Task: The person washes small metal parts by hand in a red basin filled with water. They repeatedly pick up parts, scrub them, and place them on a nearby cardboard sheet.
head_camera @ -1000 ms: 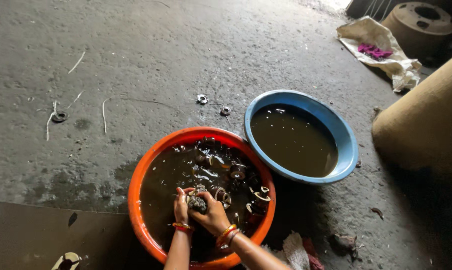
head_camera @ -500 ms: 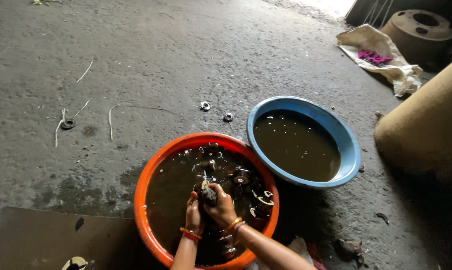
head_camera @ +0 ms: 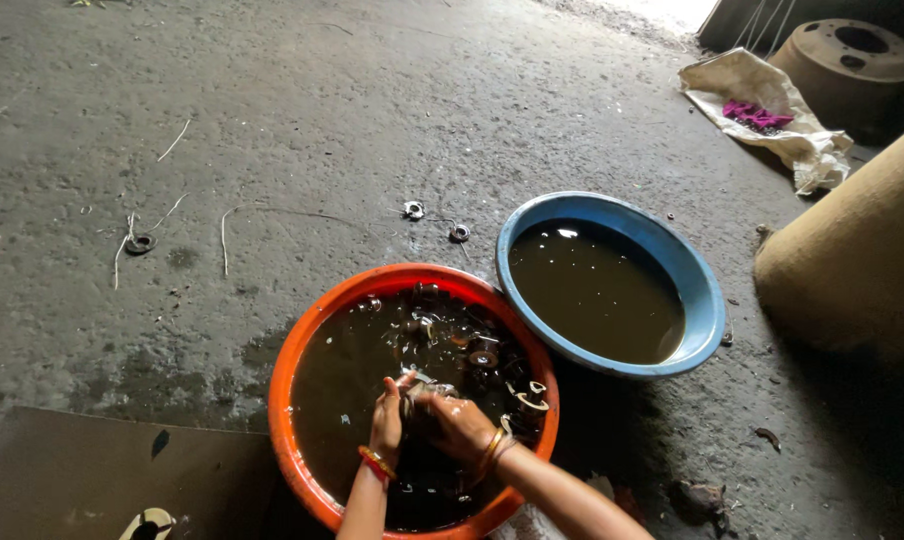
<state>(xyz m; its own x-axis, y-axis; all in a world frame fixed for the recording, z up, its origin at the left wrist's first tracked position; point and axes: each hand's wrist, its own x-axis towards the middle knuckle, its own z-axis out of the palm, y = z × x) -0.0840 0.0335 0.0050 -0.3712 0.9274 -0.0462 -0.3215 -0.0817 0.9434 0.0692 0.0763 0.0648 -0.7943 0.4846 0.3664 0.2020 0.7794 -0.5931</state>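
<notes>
Between my two sets of fingers, just above the dark water, I hold a small dark round metal part, wet and gleaming. My left hand curls its fingers tight on the part's near side; my right hand wraps over it from the other side, so both are closed on it. I judge the part stiff and dense for its size, not fragile, but slick with oily water, so I would pinch it across its rim rather than on its flat faces. Below my fingers sits the round orange plastic basin, full of murky liquid, with more dark rings and discs sunk just beyond my fingertips. Past those, touching the orange rim, lies a round blue plastic basin holding brown water. Farther from my fingers, two small metal washers rest on the wet grey concrete floor, and well beyond lies a crumpled pale sack.
</notes>
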